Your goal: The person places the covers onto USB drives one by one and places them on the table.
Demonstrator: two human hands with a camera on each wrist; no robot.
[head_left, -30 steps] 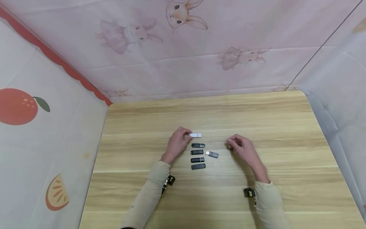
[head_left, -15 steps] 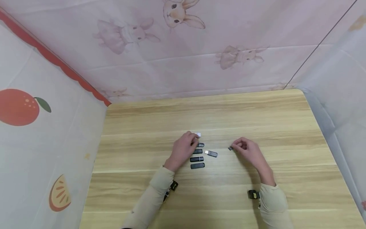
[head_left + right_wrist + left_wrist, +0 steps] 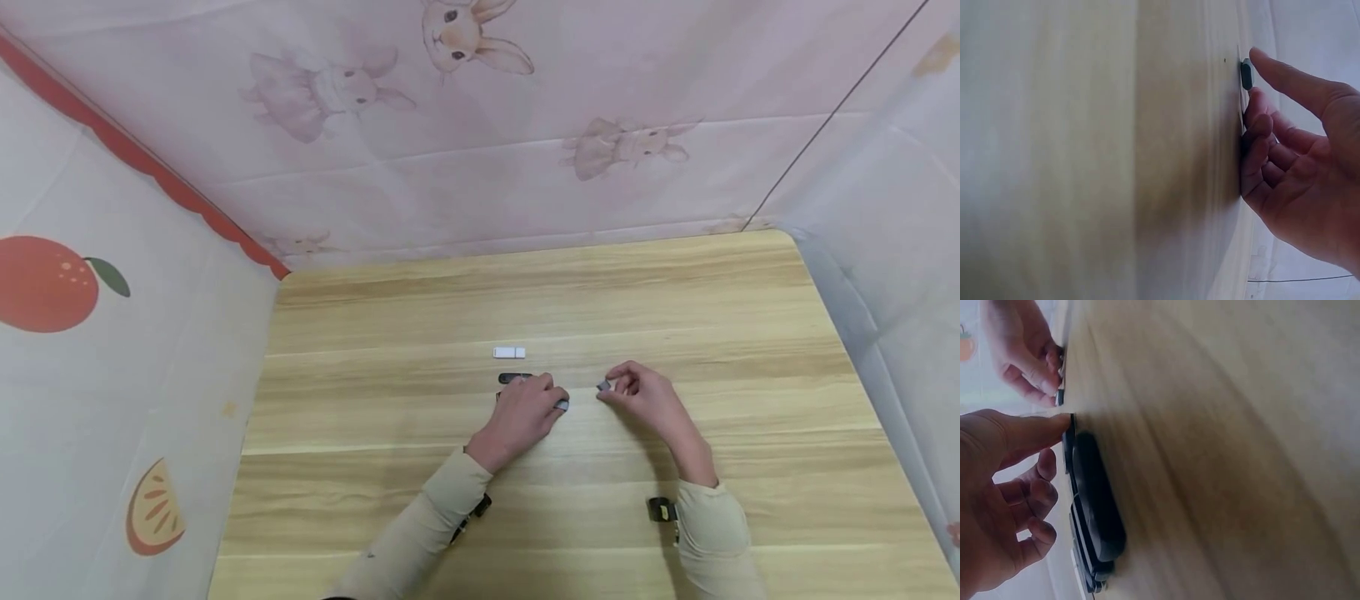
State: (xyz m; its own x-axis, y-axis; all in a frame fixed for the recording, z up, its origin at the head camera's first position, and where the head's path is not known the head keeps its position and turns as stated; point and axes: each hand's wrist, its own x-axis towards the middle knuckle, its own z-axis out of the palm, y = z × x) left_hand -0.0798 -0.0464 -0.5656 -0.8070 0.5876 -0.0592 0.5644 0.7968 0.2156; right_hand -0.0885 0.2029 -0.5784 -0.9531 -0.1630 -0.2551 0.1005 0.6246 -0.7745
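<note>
My left hand [image 3: 521, 412] reaches across the row of flash drives and pinches a grey USB flash drive [image 3: 561, 406] at the row's right side. Only one end of that drive shows in the head view. In the left wrist view, the thumb [image 3: 1041, 432] meets a dark drive end. To the right, my right hand [image 3: 651, 404] holds a small grey cap-like piece [image 3: 603, 385] between thumb and index finger. This piece [image 3: 1247, 74] looks dark in the right wrist view. Above the left hand lies a white flash drive [image 3: 509, 353], free of both hands.
A black flash drive [image 3: 513, 378] shows just below the white one. Other black drives [image 3: 1097, 497] are stacked in line of sight in the left wrist view, mostly hidden by my left hand in the head view. All lie on a wood-grain table [image 3: 390, 333] before curtained walls.
My left hand has let go of the white flash drive and moved right and nearer, onto the grey drive. The right hand shifted slightly right, and its small piece now shows more.
</note>
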